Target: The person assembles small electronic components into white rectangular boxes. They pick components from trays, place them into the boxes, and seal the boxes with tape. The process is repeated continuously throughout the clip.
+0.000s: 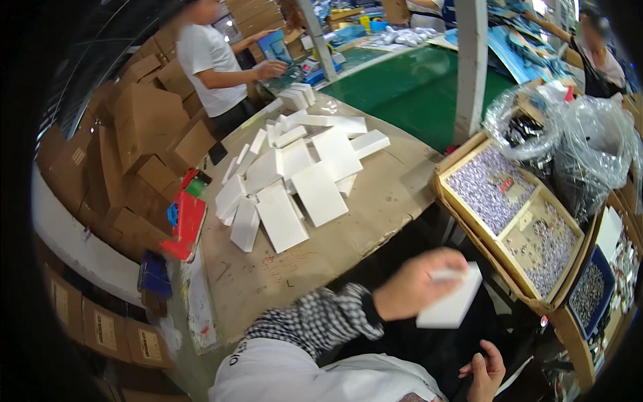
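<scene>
White box, long axis diagonal

A: Open brown tabletop lies just this side of the white box pile.

B: Beyond that pile, a white post blocks; right of it, a partitioned cardboard tray crowds the edge.

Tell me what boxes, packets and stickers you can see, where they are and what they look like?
White box: flat, rectangular, held in the left hand.
White boxes: loose heap of flat packs on the brown table.
Cardboard cartons: brown, stacked at left.
Labelled cartons: brown, pale rectangular stickers, lower left.
Partitioned tray: cardboard, small purple-grey pieces, right.
Plastic bags: clear, crinkled, upper right.
Right hand: empty, low.
</scene>
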The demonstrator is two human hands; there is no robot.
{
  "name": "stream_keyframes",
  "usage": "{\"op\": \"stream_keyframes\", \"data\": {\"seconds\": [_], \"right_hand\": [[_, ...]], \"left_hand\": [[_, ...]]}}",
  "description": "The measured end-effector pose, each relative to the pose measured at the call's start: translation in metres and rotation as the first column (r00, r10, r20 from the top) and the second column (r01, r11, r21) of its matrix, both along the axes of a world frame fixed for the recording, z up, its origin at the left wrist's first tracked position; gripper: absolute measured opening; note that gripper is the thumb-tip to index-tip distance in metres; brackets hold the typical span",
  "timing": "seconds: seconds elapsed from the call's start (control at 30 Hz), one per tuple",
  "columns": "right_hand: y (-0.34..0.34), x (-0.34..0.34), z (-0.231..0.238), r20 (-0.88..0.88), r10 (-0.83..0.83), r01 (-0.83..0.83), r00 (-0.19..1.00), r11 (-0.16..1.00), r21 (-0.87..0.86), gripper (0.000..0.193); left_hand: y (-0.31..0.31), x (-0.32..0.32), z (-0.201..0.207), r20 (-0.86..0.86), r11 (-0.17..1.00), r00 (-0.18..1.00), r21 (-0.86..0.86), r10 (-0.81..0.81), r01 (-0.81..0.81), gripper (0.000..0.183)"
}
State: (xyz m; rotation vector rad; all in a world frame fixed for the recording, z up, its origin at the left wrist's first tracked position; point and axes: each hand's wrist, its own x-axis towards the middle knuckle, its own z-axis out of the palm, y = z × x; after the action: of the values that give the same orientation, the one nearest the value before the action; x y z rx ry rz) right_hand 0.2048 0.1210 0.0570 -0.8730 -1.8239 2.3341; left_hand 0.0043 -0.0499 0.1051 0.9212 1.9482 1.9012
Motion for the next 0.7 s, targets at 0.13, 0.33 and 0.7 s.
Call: {"op": "stream_keyframes", "data": {"seconds": [0.13, 0.33, 0.7], "right_hand": [[0.0, -0.004, -0.001, -0.027, 0.045, -0.045, 0.999, 0.999, 0.013, 0.019], [-0.002, -0.003, -0.006, -0.023, 0.058, -0.059, 0.998, 0.998, -0.009, 0.017], [-0.007, -0.012, -0.005, 0.026, 0.196, -0.196, 0.98, 0.98, -0.028, 0.017]], "left_hand": [[-0.073, -0.043, 0.055, -0.53, 0.852, 0.698, 0.094, 0.481, -0.516, 0.026], [-0.163, -0.089, 0.086, -0.896, 0.326, -0.401, 0.443, 0.19, -0.835, 0.036], [-0.192, -0.132, 0.012, -0.967, -0.023, 0.022, -0.029, 0.253, -0.999, 0.033]]}}
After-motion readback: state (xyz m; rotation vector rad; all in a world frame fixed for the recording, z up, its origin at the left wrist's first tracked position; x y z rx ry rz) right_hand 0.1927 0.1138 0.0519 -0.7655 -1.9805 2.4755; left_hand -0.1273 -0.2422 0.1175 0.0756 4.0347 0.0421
